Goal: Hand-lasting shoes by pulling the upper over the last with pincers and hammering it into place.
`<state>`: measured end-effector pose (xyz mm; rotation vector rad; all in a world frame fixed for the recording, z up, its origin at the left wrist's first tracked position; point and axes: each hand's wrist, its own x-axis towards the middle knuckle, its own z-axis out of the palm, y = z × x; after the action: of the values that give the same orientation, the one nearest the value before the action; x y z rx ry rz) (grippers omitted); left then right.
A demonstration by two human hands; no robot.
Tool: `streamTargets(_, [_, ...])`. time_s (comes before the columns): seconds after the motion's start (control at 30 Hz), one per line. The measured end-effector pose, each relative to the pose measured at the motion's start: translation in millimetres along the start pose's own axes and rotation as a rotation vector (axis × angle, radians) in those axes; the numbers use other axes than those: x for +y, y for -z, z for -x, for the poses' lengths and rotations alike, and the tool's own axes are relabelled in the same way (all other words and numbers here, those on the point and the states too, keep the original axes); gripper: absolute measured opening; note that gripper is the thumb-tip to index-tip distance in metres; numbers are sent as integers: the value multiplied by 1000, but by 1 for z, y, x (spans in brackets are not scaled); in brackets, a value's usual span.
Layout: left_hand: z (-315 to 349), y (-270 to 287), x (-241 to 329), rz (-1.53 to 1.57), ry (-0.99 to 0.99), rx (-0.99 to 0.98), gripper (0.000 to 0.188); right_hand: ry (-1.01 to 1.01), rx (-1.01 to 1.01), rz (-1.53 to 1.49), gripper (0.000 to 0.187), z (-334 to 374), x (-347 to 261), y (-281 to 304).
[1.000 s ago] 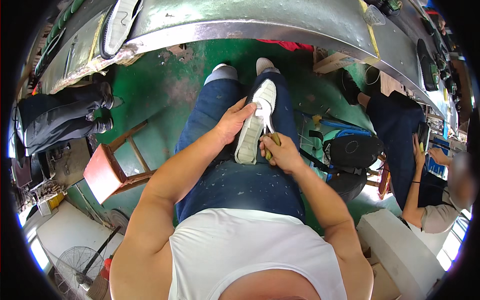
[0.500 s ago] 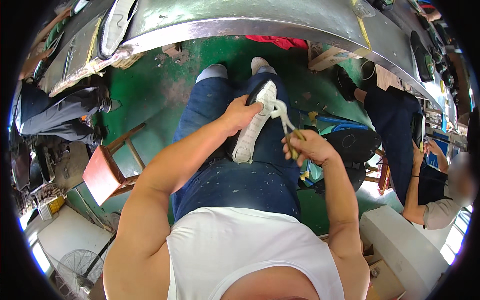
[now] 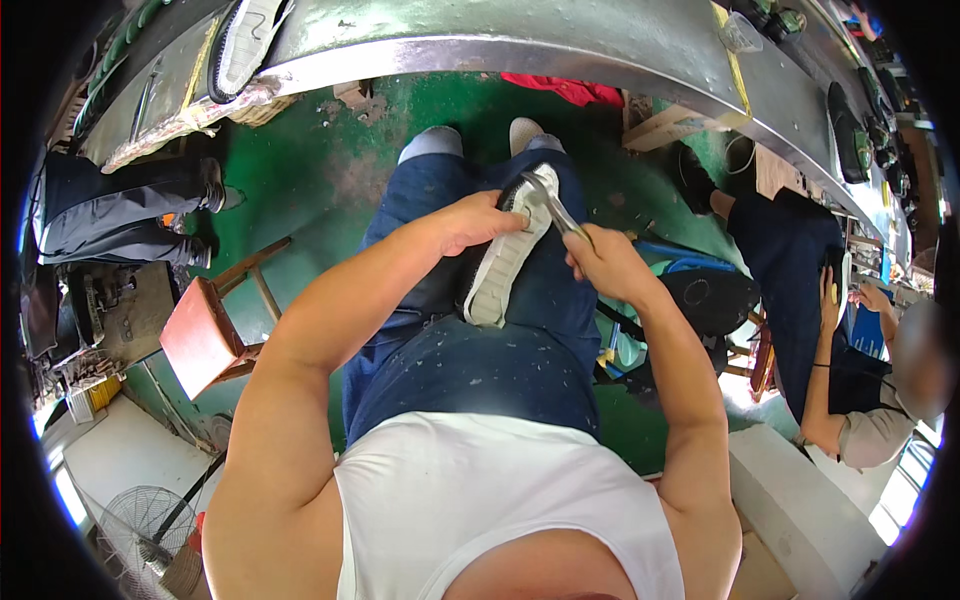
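Note:
A shoe [image 3: 500, 268] with a pale underside and a dark edge lies bottom up along my thighs, its toe pointing away from me. My left hand [image 3: 474, 224] is closed around its left side near the forepart, the thumb pressed on the underside. My right hand [image 3: 612, 264] grips the handles of metal pincers [image 3: 560, 212]. Their curved head rests over the toe end of the shoe; whether it touches the surface I cannot tell. The handles are mostly hidden inside my fist.
Across the front runs a metal workbench [image 3: 480, 55], with another shoe [image 3: 245, 45] at its left. A reddish stool [image 3: 200, 335] stands left, a fan [image 3: 140, 525] lower left. On the right are a black round seat [image 3: 712, 288] and a seated co-worker [image 3: 790, 250] handling a shoe.
My right hand has moved up and slightly inward, bringing the pincers' head from beside the shoe to over its toe. My left hand keeps its hold on the shoe.

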<state>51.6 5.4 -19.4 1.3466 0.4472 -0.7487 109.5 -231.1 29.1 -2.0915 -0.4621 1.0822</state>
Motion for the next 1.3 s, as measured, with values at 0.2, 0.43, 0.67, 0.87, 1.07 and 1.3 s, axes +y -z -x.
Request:
streamTargets(0.2, [-4,19,2,95,35,-114,46,97,-164,178,30,53,3,-2])
streamTargets(0.43, [-12,10,-5,51,28,-100,46,370,11,740,34,49,-31,-34])
streamTargets(0.67, [8,14,-10,102,31,-74,45,362,-229,997,22,14,-53,-14])
streamTargets(0.87, [29,32,-25,378,-208,-342,70,453,-64,708,24,-17,6,-17])
streamTargets(1.07, [29,19,-27,60,-199,-215,79,441,22,547,32,3,24,-25])
streamTargets(1.3, [21,-13,-42,4,-262,52,71,479,232,813,52,66,17,-57])
